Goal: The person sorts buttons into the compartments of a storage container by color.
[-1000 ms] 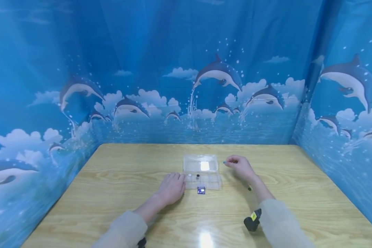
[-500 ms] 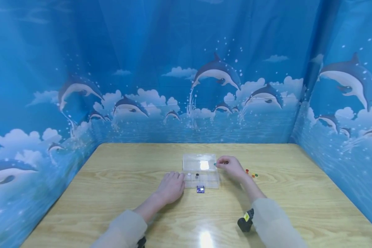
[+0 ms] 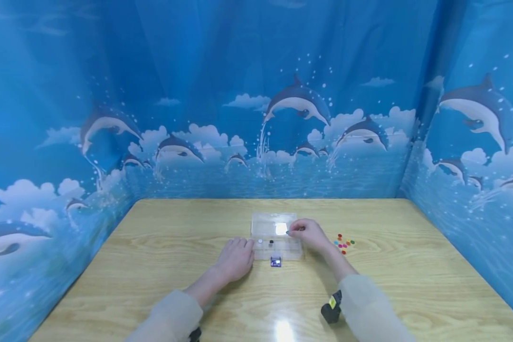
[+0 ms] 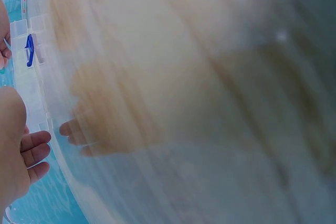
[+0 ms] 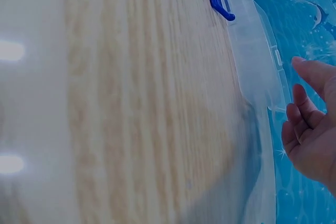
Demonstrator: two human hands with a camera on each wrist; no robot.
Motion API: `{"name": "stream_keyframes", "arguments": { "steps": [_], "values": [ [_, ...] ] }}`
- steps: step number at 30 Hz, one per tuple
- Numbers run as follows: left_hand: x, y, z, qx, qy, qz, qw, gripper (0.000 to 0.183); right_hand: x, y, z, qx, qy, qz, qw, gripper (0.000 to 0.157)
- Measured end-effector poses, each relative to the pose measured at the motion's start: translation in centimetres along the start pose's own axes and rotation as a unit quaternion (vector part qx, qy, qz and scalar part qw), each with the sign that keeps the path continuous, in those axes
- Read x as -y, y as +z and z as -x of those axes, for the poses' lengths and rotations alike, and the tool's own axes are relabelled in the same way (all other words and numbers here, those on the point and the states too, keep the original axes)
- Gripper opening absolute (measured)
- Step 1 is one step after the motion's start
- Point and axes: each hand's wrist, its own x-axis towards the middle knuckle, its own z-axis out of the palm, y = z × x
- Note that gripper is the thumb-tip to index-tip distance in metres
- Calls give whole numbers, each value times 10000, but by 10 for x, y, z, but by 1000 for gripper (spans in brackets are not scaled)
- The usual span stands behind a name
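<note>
A clear plastic compartment box [image 3: 288, 253] lies on the table, its transparent lid [image 3: 262, 223] folded back behind it. A blue latch [image 3: 275, 262] sticks out at its front. One white piece [image 3: 260, 241] and one black piece [image 3: 271, 242] lie in separate compartments. My left hand [image 3: 235, 259] rests against the box's left end, fingers lowered towards the table. Above the right part of the box, my right hand [image 3: 309, 232] pinches a small teal disc [image 4: 2, 71] between thumb and finger. In the right wrist view the disc cannot be made out.
Several small coloured discs [image 3: 342, 246], red, pink, orange, green and blue, lie loose on the wooden table [image 3: 188, 223] right of the box. Blue dolphin-print curtains [image 3: 222, 95] stand at the table's back and sides.
My right hand has moved left with the teal disc, from right of the box to over it. The loose discs have come into view from behind the forearm. My left hand stays put.
</note>
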Motion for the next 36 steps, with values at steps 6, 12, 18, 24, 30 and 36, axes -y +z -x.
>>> {"name": "stream_keyframes", "arguments": {
  "steps": [6,12,18,24,30,36],
  "values": [
    [0,0,1,-105,38,30,9999,19,5,5,1,63,-196,186,9996,4],
    [0,-1,1,-130,44,87,9999,21,7,9,1,193,-293,387,9986,5],
    [0,-3,2,-91,36,72,9999,22,10,12,3,188,-372,609,9973,6],
    [0,-2,3,-107,71,94,9999,21,11,13,6,55,-345,613,9975,5],
    [0,0,4,-187,111,44,9998,19,10,11,7,-86,-126,398,9991,4],
    [1,-1,4,-279,159,36,9995,19,3,4,6,-242,151,152,9995,5]
  ]
}}
